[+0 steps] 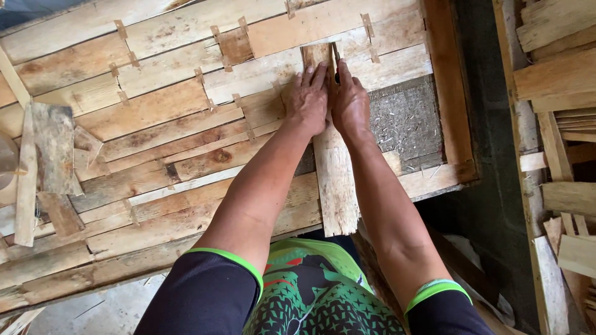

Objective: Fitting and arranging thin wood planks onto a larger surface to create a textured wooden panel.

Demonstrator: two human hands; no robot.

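So, a rough wooden plank (335,186) is being pressed flat onto the worktop (155,142), which looks like a panel patched together from scrap boards with small joining strips. The plank runs lengthwise away from the body, its near end hanging out past the worktop's front edge, its far end reaching up among the boards at the back.

The left hand (308,102) is laid palm-down on the plank's far part, fingers spread flat and pointing away. The right hand (349,102) is set just beside it, touching it, also flat with the fingers stretched forward along the plank's right edge. Nothing is gripped; both hands are open and simply bearing down. A thin dark slot or blade-like line can be seen between the fingertips near the top, but what it is can't be told.

Judging by this, the step in hand seems to be a plank being lined up or fed forward along the panel. The next move would probably call for steady, even pressure and fingers kept clear of that dark line.

A stack of loose boards (559,74) is sat well off to the right, and offcuts (49,161) are lying at the left end of the worktop.
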